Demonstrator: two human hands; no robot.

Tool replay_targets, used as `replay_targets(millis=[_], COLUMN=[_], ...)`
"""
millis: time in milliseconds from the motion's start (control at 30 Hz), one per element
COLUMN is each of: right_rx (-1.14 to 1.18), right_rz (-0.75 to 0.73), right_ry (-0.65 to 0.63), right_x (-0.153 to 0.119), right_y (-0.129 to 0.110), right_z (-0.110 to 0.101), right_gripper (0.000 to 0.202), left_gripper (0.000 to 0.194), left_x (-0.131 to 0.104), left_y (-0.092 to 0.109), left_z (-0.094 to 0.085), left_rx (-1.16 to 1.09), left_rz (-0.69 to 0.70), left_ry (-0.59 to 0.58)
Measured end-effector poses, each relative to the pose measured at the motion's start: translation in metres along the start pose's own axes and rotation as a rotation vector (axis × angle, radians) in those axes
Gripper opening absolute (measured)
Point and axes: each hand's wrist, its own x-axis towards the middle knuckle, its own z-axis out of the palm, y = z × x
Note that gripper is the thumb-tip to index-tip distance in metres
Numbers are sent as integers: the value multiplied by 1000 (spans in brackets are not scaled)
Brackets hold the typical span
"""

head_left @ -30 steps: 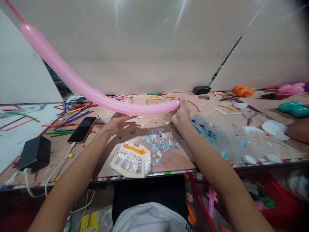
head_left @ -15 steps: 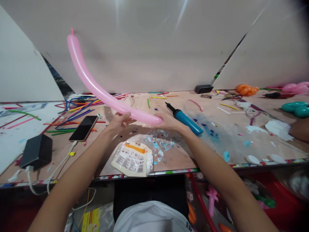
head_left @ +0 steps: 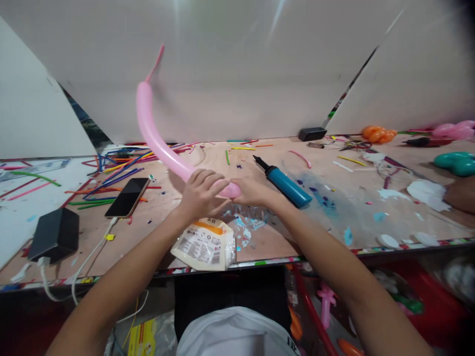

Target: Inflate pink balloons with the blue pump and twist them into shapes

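Observation:
A long pink modelling balloon (head_left: 159,143) rises from my hands up to the left, ending in a thin uninflated tail. My left hand (head_left: 206,193) is wrapped over the balloon near its lower end. At that rounded end, my right hand (head_left: 248,192) pinches the tip; its fingertips are partly hidden. Below my hands lies a white and orange plastic packet (head_left: 204,247). Just right of my right hand, a blue hand pump (head_left: 287,185) with a black nozzle rests on the table.
A phone (head_left: 128,198) on a cable and a dark box-shaped device (head_left: 55,235) lie at left, by several uninflated balloons (head_left: 120,173). Orange (head_left: 378,134) and teal (head_left: 454,164) balloon shapes sit at right, near another person's hand (head_left: 460,198). A small black box (head_left: 312,134) stands at the back.
My left hand has moved right and over the balloon, closing round it near my right hand. The balloon's far end has swung right and lower, and its tail now looks longer.

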Motion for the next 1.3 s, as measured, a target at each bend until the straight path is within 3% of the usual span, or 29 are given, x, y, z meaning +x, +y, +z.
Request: replay_targets(millis=[133,200,467,600,767,1000,1133,1300], right_rx=[-128,-179,-199,-235,-275,-267,-256,-253], right_rz=[4,10,3,-26,-19,0,7,9], right_ry=[-56,-87,-72,-10,-24,-17,-10,-19], right_x=[4,4,0,-1,-1,-2,-3,-6], right_y=[-8,-10,-13,-15,-16,-13,-10,-7], right_z=[6,8,14,13,12,7,5,7], right_gripper=[31,31,39,28,23,29,30,28], left_gripper=[54,53,43,30,17,48,52,53], left_x=[2,-1,-6,-5,-4,4,7,7], left_y=[1,-4,-7,-6,-4,3,3,2], left_z=[7,11,19,16,15,5,-8,-11], left_rx=[187,226,216,237,206,248,262,280], left_rz=[-38,-59,13,38,51,-118,-235,-250], left_ry=[-261,-314,-314,-302,-318,-472,-525,-581])
